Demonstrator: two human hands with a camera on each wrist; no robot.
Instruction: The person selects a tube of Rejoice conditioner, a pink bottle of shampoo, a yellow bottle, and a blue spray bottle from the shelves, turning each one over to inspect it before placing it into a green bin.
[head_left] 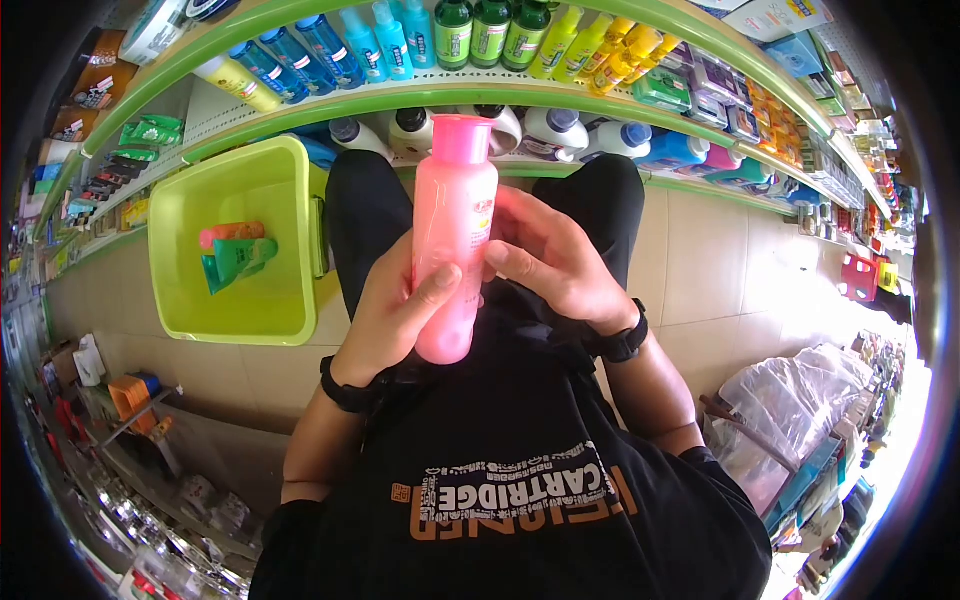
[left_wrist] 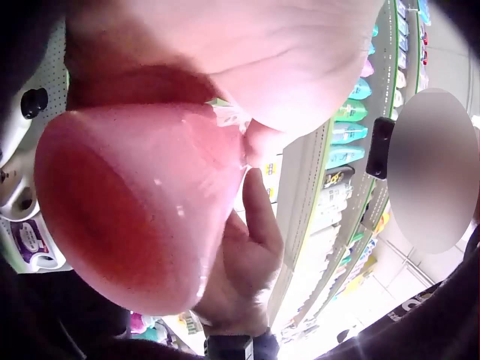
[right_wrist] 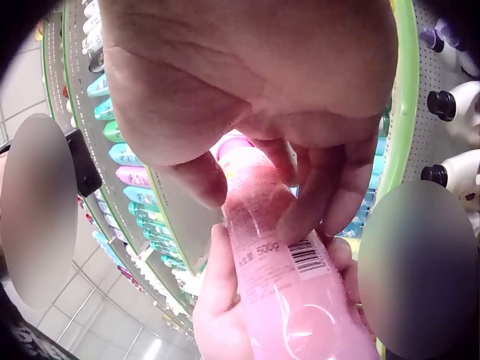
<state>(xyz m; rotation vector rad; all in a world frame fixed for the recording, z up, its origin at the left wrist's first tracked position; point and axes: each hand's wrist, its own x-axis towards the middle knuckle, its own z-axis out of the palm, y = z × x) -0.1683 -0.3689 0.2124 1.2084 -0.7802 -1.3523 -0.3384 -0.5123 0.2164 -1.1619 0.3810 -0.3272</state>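
Observation:
A pink bottle (head_left: 455, 220) with a pink cap stands upright in front of the person's torso, held in both hands. The left hand (head_left: 395, 295) grips its lower half, thumb across the front. On the other side, the right hand (head_left: 555, 255) holds the bottle with its fingers reaching behind and its thumb at the side. In the left wrist view the bottle's rounded base (left_wrist: 105, 217) faces the camera. The right wrist view shows a printed label with a barcode (right_wrist: 307, 259), with the right fingers (right_wrist: 315, 187) lying over the bottle just above it.
A lime-green basin (head_left: 170, 290) stands on the floor at the left, holding a green tube (head_left: 243, 257) and an orange-pink item (head_left: 240, 232). Ahead, green-edged shelves (head_left: 390, 100) carry rows of bottles. A plastic-wrapped bundle (head_left: 790, 400) lies at the right.

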